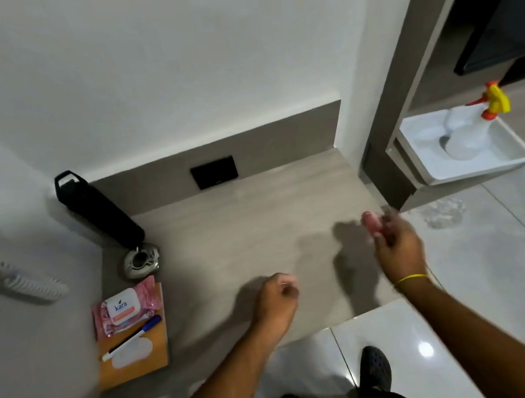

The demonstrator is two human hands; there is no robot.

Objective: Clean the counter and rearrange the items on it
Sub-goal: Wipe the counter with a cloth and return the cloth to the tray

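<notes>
The grey-brown counter fills the middle of the view. My left hand hovers over its front part, fingers curled into a loose fist with nothing visible in it. My right hand is above the counter's right edge, blurred, closed on a small pink object. Along the left side stand a black bottle, a small silver ashtray-like dish, and a pink wipes pack resting on an orange folder with a blue-capped pen.
A black wall socket sits on the counter's back panel. To the right, a white tray holds a spray bottle with a yellow-red trigger. A white comb-like object lies at left. Glossy tiled floor and my dark shoes are below.
</notes>
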